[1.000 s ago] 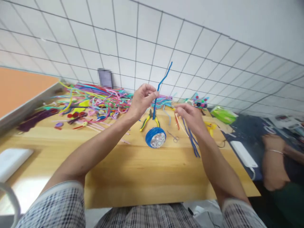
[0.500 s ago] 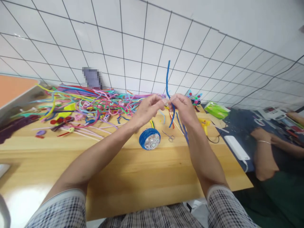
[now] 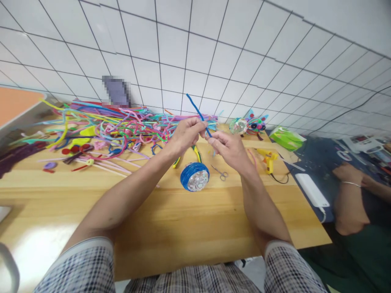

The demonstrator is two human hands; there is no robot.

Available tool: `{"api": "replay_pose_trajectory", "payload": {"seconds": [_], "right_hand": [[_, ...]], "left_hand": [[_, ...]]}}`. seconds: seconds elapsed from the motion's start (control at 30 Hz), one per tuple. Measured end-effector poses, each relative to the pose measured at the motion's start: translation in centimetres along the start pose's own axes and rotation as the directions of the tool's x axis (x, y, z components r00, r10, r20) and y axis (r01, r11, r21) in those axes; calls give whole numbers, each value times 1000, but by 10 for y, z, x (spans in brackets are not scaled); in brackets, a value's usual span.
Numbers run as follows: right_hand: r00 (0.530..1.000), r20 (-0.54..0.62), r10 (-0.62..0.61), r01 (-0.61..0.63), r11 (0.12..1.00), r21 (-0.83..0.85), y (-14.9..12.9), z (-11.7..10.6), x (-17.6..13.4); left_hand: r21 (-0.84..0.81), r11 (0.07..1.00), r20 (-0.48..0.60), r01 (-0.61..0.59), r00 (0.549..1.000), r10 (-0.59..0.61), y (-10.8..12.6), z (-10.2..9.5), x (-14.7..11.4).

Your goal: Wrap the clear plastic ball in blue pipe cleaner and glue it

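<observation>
A blue pipe cleaner [image 3: 195, 106] runs slantwise between my two hands, with its free end sticking up to the left. My left hand [image 3: 187, 133] pinches it around its middle. The fingertips of my right hand [image 3: 228, 148] close on its lower end, close beside the left fingers. Below the hands, on the wooden table, sits a round ball [image 3: 195, 177] wound in blue with a clear, glittery face. Small scissors [image 3: 220, 173] lie to its right. Yellow-and-dark-green plier handles [image 3: 197, 154] show behind the ball, partly hidden.
A tangled heap of coloured pipe cleaners [image 3: 122, 130] covers the table's back left. At back right are a clear ball [image 3: 238, 125], a colourful figure [image 3: 255, 124], a yellow glue gun [image 3: 268, 158] and a green packet [image 3: 287, 138]. A white power strip [image 3: 311, 190] and another person's arm [image 3: 351, 195] are further right.
Both hands have lowered slightly, and the right has shifted down. The pipe cleaner, nearly upright before, now leans left, with its lower end at the right fingertips. My view has turned slightly.
</observation>
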State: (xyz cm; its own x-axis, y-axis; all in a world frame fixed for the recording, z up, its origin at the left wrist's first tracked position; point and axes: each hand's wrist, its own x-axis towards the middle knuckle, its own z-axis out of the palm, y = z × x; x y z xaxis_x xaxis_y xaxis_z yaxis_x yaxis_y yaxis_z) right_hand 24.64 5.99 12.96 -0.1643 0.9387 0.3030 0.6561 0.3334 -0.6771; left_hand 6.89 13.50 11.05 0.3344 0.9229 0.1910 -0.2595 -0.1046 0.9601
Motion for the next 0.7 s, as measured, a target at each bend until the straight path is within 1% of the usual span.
{"api": "replay_pose_trajectory", "payload": {"seconds": [0.07, 0.13, 0.23, 0.33, 0.53, 0.7], "right_hand": [[999, -31, 13, -14, 999, -41, 9, 7, 3], [996, -86, 17, -25, 995, -99, 18, 16, 6], [985, -171, -9, -26, 978, -205, 30, 28, 10], [983, -183, -35, -14, 967, -256, 37, 33, 11], [990, -141, -18, -10, 979, -202, 42, 24, 11], [995, -100, -15, -4, 983, -186, 40, 18, 9]], "left_hand": [[-36, 998, -19, 43, 999, -44, -5, -1, 2], [-88, 992, -19, 87, 996, -89, -12, -1, 3], [-200, 971, -37, 134, 989, -144, -21, 1, 5], [-261, 954, -63, 146, 984, -168, -29, 2, 6], [-149, 978, -133, 145, 977, -165, -34, -12, 16], [-50, 994, -114, 100, 988, -105, -40, -25, 23]]}}
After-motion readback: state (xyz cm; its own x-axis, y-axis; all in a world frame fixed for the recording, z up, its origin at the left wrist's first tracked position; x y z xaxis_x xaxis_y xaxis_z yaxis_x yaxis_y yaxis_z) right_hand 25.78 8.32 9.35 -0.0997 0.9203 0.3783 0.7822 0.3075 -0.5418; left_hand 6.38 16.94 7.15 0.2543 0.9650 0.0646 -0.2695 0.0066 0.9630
